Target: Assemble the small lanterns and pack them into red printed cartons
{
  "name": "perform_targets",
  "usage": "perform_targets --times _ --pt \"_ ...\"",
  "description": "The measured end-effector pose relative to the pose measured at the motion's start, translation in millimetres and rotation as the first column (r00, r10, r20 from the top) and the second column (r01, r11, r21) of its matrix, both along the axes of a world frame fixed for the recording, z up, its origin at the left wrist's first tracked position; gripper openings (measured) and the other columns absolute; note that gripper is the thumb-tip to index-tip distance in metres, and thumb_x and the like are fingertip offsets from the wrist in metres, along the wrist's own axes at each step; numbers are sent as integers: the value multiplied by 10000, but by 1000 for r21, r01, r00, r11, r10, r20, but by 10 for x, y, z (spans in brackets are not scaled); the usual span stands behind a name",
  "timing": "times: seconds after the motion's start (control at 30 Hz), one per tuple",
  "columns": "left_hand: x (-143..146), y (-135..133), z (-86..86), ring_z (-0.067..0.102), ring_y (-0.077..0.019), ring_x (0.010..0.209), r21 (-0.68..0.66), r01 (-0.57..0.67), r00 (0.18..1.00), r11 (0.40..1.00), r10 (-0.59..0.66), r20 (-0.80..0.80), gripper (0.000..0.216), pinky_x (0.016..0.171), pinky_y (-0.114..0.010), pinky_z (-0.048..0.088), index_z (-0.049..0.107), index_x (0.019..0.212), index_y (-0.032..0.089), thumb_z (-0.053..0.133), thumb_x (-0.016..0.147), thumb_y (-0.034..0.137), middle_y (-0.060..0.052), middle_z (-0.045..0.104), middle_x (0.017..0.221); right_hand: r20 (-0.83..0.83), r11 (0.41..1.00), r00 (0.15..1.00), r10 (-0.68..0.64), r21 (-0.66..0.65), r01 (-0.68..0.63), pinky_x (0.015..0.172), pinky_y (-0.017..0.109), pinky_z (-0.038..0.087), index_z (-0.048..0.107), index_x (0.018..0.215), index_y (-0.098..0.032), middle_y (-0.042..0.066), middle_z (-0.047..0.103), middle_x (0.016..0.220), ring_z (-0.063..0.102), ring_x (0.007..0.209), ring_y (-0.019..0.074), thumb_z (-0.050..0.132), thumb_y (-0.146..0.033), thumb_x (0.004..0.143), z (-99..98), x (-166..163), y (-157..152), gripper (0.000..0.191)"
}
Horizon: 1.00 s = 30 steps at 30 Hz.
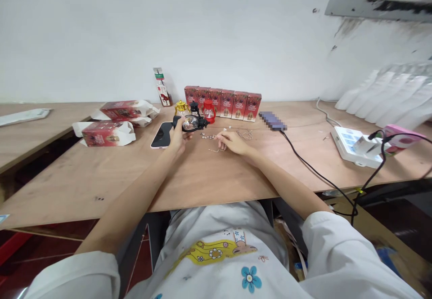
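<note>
A small black toy lantern (191, 123) with a clear globe lies sideways in my left hand (179, 136), the fingers wrapped round its base end. My right hand (232, 142) is low over the table, fingertips pressed together; what they hold, if anything, is too small to make out. Just left of those fingertips several small round silvery pieces (206, 136) form a row. A thin pale cord (214, 150) shows beneath the right fingers, and a tangle of thin chain or cord (245, 134) lies behind that hand. Behind the held lantern stand gold (181, 106), black (194, 108) and red (209, 110) lanterns.
Several red boxes (227, 103) stand in a row near the wall. Open red boxes (110, 133) lie at left. A phone (162, 135) is beside my left hand, another phone (272, 121) is at right, its cable running to a white power strip (354, 146).
</note>
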State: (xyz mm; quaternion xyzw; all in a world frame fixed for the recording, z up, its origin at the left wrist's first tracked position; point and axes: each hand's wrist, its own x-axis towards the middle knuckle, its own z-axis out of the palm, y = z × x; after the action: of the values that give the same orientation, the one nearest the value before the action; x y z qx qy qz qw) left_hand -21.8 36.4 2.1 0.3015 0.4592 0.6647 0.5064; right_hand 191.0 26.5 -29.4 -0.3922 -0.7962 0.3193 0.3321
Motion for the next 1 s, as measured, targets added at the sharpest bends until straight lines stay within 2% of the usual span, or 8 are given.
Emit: perform_targets --times 0.13,0.27,0.33,0.5,0.57,0.7,0.87,1.0 --pt "3 5 -1 534 -77 436 -6 -10 1000 1000 10 -22 441 422 -202 344 562 860 180 764 617 486 15 638 672 130 993 989 -64 111 50 846 349 517 596 1129 -152 93 684 1000 648 884 182 570 -425 891 27 -14 -40 363" --pt "0 4 -4 568 -92 515 6 -18 999 1000 19 -26 436 461 -201 347 559 866 189 787 593 441 17 641 707 242 996 970 4 80 -24 925 415 510 429 1348 -154 147 592 1221 593 1088 250 769 -489 708 46 -16 -102 799" --pt "-3 6 -11 567 -91 540 13 -20 999 1000 21 -35 445 479 -198 340 553 871 199 801 578 425 26 635 721 325 992 945 37 105 -75 988 463 476 407 1369 -144 159 576 1232 553 1168 289 800 -499 663 55 -35 -143 883" --pt "-19 39 -54 551 -79 559 61 -25 997 998 29 -74 454 490 -193 325 569 858 201 819 552 424 27 632 746 413 956 908 70 233 -179 1020 497 448 389 1384 -151 171 582 1233 549 1201 297 679 -391 809 94 -122 -246 687" --pt "-24 54 -67 541 -69 555 72 -35 996 997 41 -76 433 484 -185 324 585 864 197 815 565 410 26 637 749 413 948 907 80 250 -198 1012 485 460 385 1384 -136 176 591 1228 568 1184 288 675 -329 807 107 -141 -267 674" --pt "-24 58 -64 577 -66 584 77 3 1000 997 -1 -26 391 513 -171 381 608 926 196 794 618 349 27 661 774 289 922 956 56 353 -161 1042 466 453 363 1391 -109 177 582 1242 565 1188 275 680 -270 775 121 -120 -248 711" --pt "22 7 -20 661 -124 699 79 248 960 965 -256 109 287 635 -217 518 633 971 161 705 741 318 -22 708 809 -48 835 998 -44 547 63 1069 467 447 318 1410 -227 119 568 1294 557 1212 238 649 -303 811 103 -71 -170 689" --pt "74 -60 16 678 -139 741 118 358 917 926 -372 141 195 667 -235 554 656 962 136 636 802 244 -42 726 838 -164 787 984 -74 596 159 1071 471 455 320 1389 -226 135 568 1302 568 1218 241 666 -347 815 39 -82 -113 681"
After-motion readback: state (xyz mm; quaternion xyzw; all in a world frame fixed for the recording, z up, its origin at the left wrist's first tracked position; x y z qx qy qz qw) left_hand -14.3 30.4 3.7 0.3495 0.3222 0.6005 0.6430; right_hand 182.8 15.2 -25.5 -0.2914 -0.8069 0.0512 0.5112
